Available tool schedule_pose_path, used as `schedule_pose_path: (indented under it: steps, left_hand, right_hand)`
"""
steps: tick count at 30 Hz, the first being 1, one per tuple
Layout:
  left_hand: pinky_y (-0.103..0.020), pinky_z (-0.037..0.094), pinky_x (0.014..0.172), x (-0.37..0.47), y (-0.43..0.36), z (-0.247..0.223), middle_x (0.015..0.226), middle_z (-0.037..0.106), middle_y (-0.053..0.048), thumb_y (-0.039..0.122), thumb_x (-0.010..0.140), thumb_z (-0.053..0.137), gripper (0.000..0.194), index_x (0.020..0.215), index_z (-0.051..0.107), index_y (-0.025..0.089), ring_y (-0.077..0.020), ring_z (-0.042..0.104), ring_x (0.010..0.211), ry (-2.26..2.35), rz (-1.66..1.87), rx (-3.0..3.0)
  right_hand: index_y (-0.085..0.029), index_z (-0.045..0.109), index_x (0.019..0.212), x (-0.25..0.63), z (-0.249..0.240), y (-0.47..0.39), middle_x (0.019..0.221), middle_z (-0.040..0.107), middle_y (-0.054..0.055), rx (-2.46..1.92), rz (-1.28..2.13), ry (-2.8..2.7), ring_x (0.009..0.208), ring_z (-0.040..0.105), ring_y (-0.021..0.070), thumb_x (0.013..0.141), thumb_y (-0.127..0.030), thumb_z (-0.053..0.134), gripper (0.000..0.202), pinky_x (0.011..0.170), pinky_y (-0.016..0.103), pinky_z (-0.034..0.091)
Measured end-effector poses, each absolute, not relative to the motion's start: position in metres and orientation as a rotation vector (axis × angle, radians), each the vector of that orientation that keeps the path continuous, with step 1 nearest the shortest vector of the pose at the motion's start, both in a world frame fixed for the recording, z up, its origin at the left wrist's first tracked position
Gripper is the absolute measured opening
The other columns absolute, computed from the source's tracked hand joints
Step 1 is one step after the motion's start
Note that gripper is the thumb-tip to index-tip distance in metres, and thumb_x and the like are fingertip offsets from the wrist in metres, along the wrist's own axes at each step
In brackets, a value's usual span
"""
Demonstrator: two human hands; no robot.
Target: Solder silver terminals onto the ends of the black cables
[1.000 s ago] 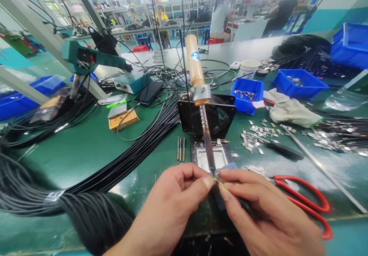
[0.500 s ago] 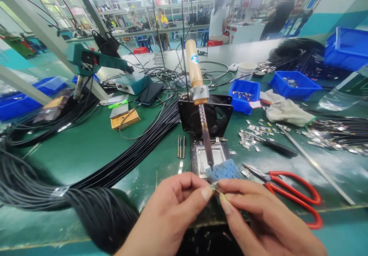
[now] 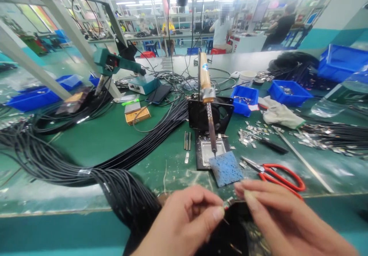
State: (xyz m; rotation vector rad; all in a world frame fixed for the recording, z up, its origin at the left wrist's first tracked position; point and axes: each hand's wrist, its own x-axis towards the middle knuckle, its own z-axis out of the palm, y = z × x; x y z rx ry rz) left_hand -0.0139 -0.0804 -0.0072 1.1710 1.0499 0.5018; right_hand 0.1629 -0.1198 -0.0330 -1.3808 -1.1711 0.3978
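My left hand [image 3: 192,217] pinches a small metal-and-green connector [image 3: 227,203] between thumb and forefinger. A thin strand sticks out below its thumb tip. My right hand [image 3: 276,210] is a little to the right, apart from the connector, with thumb and forefinger pressed together; whatever may be between them is too small to make out. Just beyond the hands lies a blue sponge [image 3: 227,168]. A soldering iron [image 3: 211,127] with a wooden handle leans in its stand, tip down by the sponge. Red-handled pliers [image 3: 280,175] lie past my right hand.
A thick bundle of black cables [image 3: 123,179] runs along the left and over the table edge. Loose metal connectors [image 3: 250,135] are scattered at right, near a blue bin [image 3: 244,100] and a white glove [image 3: 281,112]. A black fan [image 3: 198,116] stands behind the iron.
My right hand has drawn away to the right from the connector, which stays in my left hand. Both hands sit closer to the table's near edge, and the view has shifted.
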Motion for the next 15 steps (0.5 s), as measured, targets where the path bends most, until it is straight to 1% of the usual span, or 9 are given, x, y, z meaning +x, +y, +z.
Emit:
schedule_pose_path:
  steps: [1,2,4,6,9,10,12,14,15]
  left_hand:
    - [-0.023,0.046,0.058,-0.016,-0.085,-0.012,0.078,0.071,-0.003,0.039,0.09,0.07,0.025,0.1,0.076,0.016,-0.0137,0.059,0.063,1.028,0.478,1.303]
    - [-0.026,0.051,0.069,-0.018,-0.09,-0.015,0.089,0.077,-0.007,0.037,0.09,0.071,0.026,0.105,0.078,0.017,-0.0184,0.068,0.076,0.99,0.465,1.463]
    - [-0.03,0.054,0.083,-0.027,-0.093,-0.016,0.102,0.081,-0.009,0.036,0.09,0.071,0.03,0.114,0.078,0.019,-0.0235,0.073,0.091,0.908,0.467,1.737]
    - [-0.028,0.055,0.086,-0.041,-0.086,-0.01,0.106,0.081,-0.005,0.036,0.094,0.068,0.028,0.118,0.076,0.023,-0.0215,0.074,0.095,0.997,0.505,1.94]
    - [-0.027,0.055,0.092,-0.07,-0.051,0.007,0.108,0.079,0.001,0.033,0.099,0.061,0.017,0.108,0.075,0.028,-0.0171,0.072,0.099,1.536,0.512,2.224]
    - [-0.033,0.052,0.1,-0.08,-0.036,0.011,0.115,0.076,-0.003,0.029,0.1,0.06,0.018,0.112,0.073,0.024,-0.0198,0.069,0.108,1.669,0.522,2.257]
    - [-0.044,0.046,0.108,-0.098,-0.008,0.015,0.12,0.072,-0.009,0.022,0.1,0.059,0.02,0.117,0.069,0.017,-0.0246,0.064,0.116,1.819,0.479,2.289]
    - [-0.05,0.05,0.103,-0.109,0.013,0.014,0.12,0.07,-0.011,0.024,0.098,0.064,0.021,0.116,0.069,0.015,-0.0277,0.064,0.114,1.9,0.358,2.313]
    - [-0.05,0.054,0.097,-0.111,0.02,0.012,0.124,0.068,-0.01,0.028,0.098,0.065,0.024,0.119,0.067,0.016,-0.0272,0.066,0.111,1.924,0.298,2.317]
  right_hand:
    - [-0.029,0.073,0.086,0.169,-0.034,-0.115,0.096,0.079,-0.002,-1.404,0.405,-1.121,0.083,0.076,0.0135,0.087,-0.025,0.073,0.004,0.08,0.02,0.061]
    - [-0.029,0.074,0.085,0.175,-0.035,-0.109,0.094,0.078,-0.002,-1.429,0.402,-1.077,0.082,0.076,0.013,0.087,-0.028,0.074,0.002,0.081,0.018,0.061]
    - [-0.027,0.075,0.088,0.187,-0.041,-0.095,0.095,0.079,-0.001,-1.445,0.422,-1.037,0.082,0.077,0.0129,0.086,-0.033,0.076,0.006,0.08,0.016,0.061]
    - [-0.027,0.077,0.094,0.193,-0.049,-0.082,0.096,0.079,-0.001,-1.47,0.424,-1.048,0.081,0.077,0.0131,0.086,-0.037,0.076,0.012,0.077,0.016,0.061]
    - [-0.026,0.077,0.095,0.193,-0.059,-0.071,0.096,0.079,0.001,-1.444,0.397,-1.049,0.08,0.076,0.0137,0.087,-0.038,0.075,0.015,0.075,0.018,0.062]
    - [-0.026,0.076,0.094,0.191,-0.061,-0.071,0.097,0.079,0.001,-1.432,0.38,-1.05,0.081,0.075,0.0137,0.087,-0.038,0.075,0.014,0.076,0.018,0.061]
    - [-0.025,0.076,0.093,0.188,-0.064,-0.071,0.1,0.078,0.001,-1.41,0.347,-1.059,0.083,0.075,0.0139,0.086,-0.038,0.075,0.014,0.081,0.019,0.06]
    - [-0.025,0.076,0.091,0.187,-0.067,-0.073,0.102,0.077,0.003,-1.389,0.33,-1.07,0.086,0.074,0.0154,0.085,-0.039,0.075,0.016,0.086,0.021,0.059]
    - [-0.024,0.076,0.09,0.186,-0.068,-0.073,0.103,0.077,0.003,-1.38,0.327,-1.074,0.087,0.074,0.0164,0.085,-0.039,0.075,0.016,0.086,0.023,0.06]
